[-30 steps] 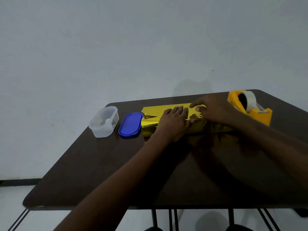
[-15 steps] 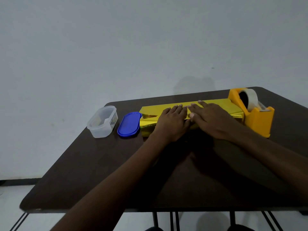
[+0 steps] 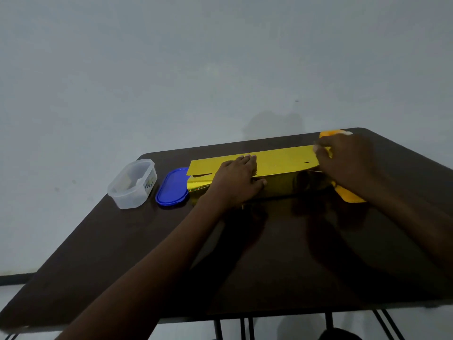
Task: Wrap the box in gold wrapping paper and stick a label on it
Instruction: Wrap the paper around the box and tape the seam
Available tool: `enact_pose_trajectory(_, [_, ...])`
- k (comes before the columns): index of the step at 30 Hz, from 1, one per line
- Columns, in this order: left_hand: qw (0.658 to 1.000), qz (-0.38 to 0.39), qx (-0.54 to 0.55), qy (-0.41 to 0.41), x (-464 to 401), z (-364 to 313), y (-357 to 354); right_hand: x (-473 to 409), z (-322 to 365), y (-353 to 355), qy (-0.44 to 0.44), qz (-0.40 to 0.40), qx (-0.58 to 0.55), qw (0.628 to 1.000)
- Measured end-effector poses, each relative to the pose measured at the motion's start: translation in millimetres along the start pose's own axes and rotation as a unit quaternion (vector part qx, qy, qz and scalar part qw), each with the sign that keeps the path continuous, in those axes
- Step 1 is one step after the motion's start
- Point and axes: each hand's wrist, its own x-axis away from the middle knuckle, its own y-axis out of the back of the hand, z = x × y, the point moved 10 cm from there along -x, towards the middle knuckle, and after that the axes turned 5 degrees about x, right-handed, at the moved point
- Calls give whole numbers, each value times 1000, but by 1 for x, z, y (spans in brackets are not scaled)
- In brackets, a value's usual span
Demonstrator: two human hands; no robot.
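Observation:
A long box covered in shiny gold wrapping paper (image 3: 282,161) lies across the far part of the dark table (image 3: 147,241). My left hand (image 3: 236,179) lies flat on the box's left half, fingers straight, pressing the paper down. My right hand (image 3: 343,160) is at the box's right end, in front of the orange tape dispenser (image 3: 348,196), which it mostly hides. Its fingers are blurred and their hold cannot be made out. The paper's left end juts out loose beyond the box.
A clear plastic tub (image 3: 132,184) with small items inside stands at the far left of the table. Its blue oval lid (image 3: 172,187) lies between the tub and the box. A pale wall rises right behind the table's far edge.
My right hand has slid from the middle of the box to its right end, by the tape dispenser. My left hand has stayed pressing the paper flat.

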Motion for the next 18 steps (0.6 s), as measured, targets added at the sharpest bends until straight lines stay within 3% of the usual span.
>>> enact_pose_trajectory(3, [999,-37,6,1,-8,-9,16,-6,-46,27,-89,-32,66,993])
enact_pose_trajectory(6, [995,-77,60,-28,-20,-42,30,-5,-96,25,-208,55,66,974])
enact_pose_trajectory(10, [989,-41,106,-98,-51,-103,15,3,-110,-15,-269,239,-104,927])
enact_pose_trajectory(14, [985,3,132,-113,-81,-146,-9,11,-121,-25,-382,247,-259,852])
enact_pose_trajectory(18, [984,35,142,-103,-99,-161,-23,22,-114,-26,-425,303,-288,803])
